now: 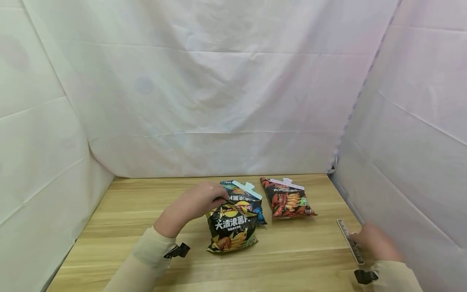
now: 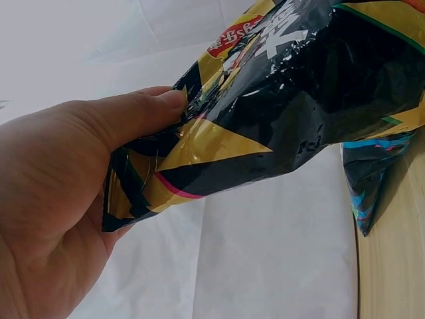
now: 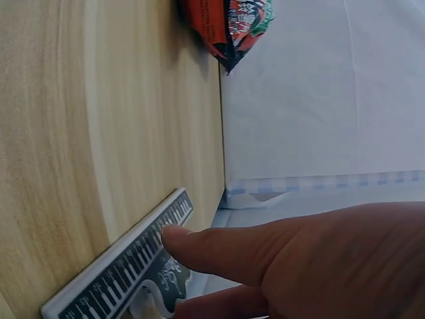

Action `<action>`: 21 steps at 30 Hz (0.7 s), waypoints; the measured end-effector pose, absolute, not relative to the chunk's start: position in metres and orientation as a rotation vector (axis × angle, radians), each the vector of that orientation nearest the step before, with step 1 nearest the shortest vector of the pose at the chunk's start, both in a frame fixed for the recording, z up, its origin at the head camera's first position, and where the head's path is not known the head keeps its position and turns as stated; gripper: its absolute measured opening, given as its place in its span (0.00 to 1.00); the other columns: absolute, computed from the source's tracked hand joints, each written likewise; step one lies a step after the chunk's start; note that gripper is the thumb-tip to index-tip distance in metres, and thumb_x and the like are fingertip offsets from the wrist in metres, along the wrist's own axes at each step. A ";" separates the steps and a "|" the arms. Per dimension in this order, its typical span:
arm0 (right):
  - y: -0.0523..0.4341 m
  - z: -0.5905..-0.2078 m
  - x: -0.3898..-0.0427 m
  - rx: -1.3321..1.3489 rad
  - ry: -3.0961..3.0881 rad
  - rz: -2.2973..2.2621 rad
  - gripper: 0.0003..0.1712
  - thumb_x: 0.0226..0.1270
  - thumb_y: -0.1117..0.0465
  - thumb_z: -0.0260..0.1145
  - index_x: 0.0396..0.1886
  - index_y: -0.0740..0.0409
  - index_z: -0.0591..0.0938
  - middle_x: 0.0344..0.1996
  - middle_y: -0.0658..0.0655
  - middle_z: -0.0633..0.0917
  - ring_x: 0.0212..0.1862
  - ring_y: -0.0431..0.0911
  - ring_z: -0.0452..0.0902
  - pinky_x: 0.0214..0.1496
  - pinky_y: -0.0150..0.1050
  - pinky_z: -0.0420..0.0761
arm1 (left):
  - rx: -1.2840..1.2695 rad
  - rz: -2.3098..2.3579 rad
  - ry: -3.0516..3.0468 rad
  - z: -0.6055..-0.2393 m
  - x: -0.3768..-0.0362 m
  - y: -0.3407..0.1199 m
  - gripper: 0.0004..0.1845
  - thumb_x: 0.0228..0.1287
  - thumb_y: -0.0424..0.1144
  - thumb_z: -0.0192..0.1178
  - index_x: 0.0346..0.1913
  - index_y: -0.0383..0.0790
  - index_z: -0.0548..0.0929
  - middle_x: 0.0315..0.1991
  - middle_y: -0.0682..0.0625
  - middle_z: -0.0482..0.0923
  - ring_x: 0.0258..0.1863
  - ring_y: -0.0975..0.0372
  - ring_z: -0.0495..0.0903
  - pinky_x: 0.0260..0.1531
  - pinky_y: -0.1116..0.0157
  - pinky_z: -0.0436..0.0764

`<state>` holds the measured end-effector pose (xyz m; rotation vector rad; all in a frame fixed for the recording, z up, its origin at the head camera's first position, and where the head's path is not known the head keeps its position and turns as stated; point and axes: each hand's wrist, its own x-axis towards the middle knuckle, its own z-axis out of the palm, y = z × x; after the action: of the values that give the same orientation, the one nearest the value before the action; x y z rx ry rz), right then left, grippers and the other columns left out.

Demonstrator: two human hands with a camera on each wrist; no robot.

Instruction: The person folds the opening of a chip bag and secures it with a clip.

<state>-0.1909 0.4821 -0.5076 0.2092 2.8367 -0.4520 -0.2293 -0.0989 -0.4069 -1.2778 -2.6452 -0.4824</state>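
Nearest the head camera, lower right of the frame, the right hand lies at the table's right edge with its fingers stretched out almost straight, one fingertip touching the sealing clip; nothing is gripped. I read that clip as a stiff, light plastic bar with a piano-key print, lying flat, its long axis running from lower right up toward the frame's centre; its ends look like the sensible hold. Left of centre, the left hand pinches the top edge of the black-and-gold chip bag, thumb and fingers curled on the crumpled foil, as the left wrist view confirms. I judge the bag light, puffy, slippery and crushable, so the flat top seam is the place to hold. It stands tilted, top toward the upper left, bottom resting on the table. Just behind it lies a blue chip bag with a pale clip; a red chip bag lies to its right, apart.
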 end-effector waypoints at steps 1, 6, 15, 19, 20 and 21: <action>0.482 -0.509 -0.190 0.203 2.848 -0.458 0.24 0.72 0.52 0.75 0.27 0.68 0.81 0.25 0.57 0.78 0.31 0.52 0.74 0.38 0.53 0.80 | -1.279 -0.480 -2.647 -0.407 -0.230 -0.099 0.05 0.76 0.33 0.73 0.48 0.45 0.94 0.45 0.54 0.91 0.43 0.62 0.88 0.44 0.62 0.88; 0.479 -0.513 -0.185 0.167 2.907 -0.442 0.21 0.73 0.52 0.74 0.22 0.58 0.82 0.21 0.51 0.75 0.27 0.49 0.70 0.35 0.50 0.76 | -1.271 -0.475 -2.657 -0.408 -0.229 -0.098 0.05 0.77 0.34 0.72 0.49 0.46 0.94 0.46 0.54 0.91 0.44 0.62 0.89 0.44 0.63 0.88; 0.472 -0.510 -0.184 0.237 2.932 -0.381 0.20 0.71 0.55 0.75 0.35 0.73 0.87 0.31 0.64 0.86 0.34 0.55 0.81 0.42 0.60 0.83 | -1.266 -0.489 -2.649 -0.409 -0.229 -0.098 0.05 0.76 0.33 0.73 0.48 0.45 0.94 0.46 0.53 0.91 0.44 0.62 0.89 0.43 0.63 0.88; 0.470 -0.515 -0.186 0.254 2.958 -0.354 0.21 0.70 0.56 0.77 0.37 0.76 0.87 0.33 0.67 0.87 0.36 0.57 0.84 0.46 0.65 0.84 | -1.269 -0.491 -2.645 -0.409 -0.229 -0.098 0.05 0.76 0.32 0.73 0.48 0.45 0.94 0.45 0.53 0.91 0.43 0.62 0.89 0.43 0.63 0.88; 0.470 -0.516 -0.187 0.269 2.956 -0.353 0.21 0.70 0.56 0.77 0.36 0.75 0.87 0.32 0.66 0.87 0.35 0.56 0.83 0.45 0.65 0.84 | -1.266 -0.487 -2.646 -0.409 -0.229 -0.098 0.05 0.76 0.32 0.73 0.48 0.45 0.94 0.45 0.53 0.91 0.43 0.62 0.89 0.43 0.63 0.88; 0.470 -0.518 -0.187 0.279 2.956 -0.353 0.21 0.70 0.56 0.77 0.36 0.75 0.87 0.31 0.66 0.86 0.35 0.56 0.83 0.45 0.64 0.84 | -1.264 -0.483 -2.648 -0.409 -0.229 -0.098 0.05 0.76 0.33 0.73 0.48 0.45 0.94 0.45 0.53 0.91 0.43 0.62 0.89 0.43 0.63 0.88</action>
<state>-0.1871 0.4700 -0.5177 0.2789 2.9563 -0.3530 -0.2294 -0.0979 -0.4087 -1.2643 -2.6480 -0.4834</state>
